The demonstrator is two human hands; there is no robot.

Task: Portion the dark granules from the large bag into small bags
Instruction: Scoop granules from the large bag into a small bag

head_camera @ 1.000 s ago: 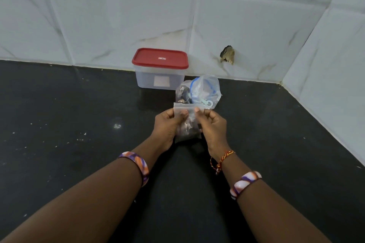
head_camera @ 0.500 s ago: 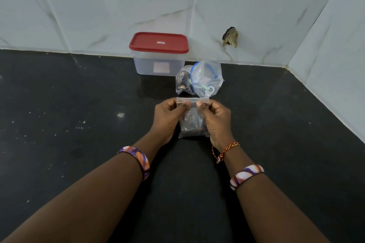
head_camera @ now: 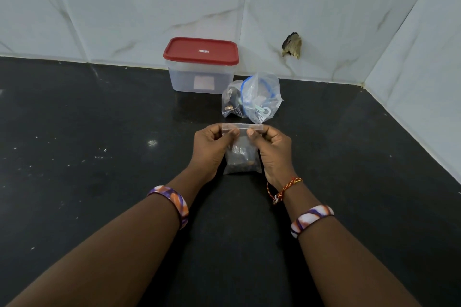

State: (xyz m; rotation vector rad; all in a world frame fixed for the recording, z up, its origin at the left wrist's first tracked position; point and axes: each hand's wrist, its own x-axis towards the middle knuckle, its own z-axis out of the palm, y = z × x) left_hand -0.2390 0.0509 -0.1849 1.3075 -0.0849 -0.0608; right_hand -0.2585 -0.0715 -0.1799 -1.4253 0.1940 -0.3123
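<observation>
Pinching the sealed top strip of a small bag [head_camera: 241, 157], the left hand [head_camera: 212, 149] and the right hand [head_camera: 273, 151] hold it upright between them, just above the black desk [head_camera: 74, 157]. The left thumb and curled fingers [head_camera: 233, 133] grip the strip near its left end; the right thumb and fingers [head_camera: 252, 133] grip it toward the right end, so the fingers of both hands are narrow, closed on the plastic. The clear pouch hangs down between the palms, and dark granules [head_camera: 243, 166] sit in its lower half, with a few lighter bits among them.

Taking the small bag as the landmark: just behind it on the desk stand two crumpled clear bags touching each other, a blue-zip bag [head_camera: 262, 97] on the right with pale plastic pieces inside, and a darker bag [head_camera: 232, 102] on the left holding dark contents. Behind those, near the tiled wall [head_camera: 124, 7], is a translucent tub [head_camera: 200, 77] with its red lid [head_camera: 200, 50] on. To the right of the tub, further back than the small bag, a dark chipped patch [head_camera: 291, 45] marks the wall. Nearer the viewer than the small bag, each forearm wears a patterned bangle, left [head_camera: 172, 200] and right [head_camera: 310, 217], and a red-and-yellow thread bracelet [head_camera: 284, 188] circles the right wrist. Pale specks dot the desk to the left of the small bag.
</observation>
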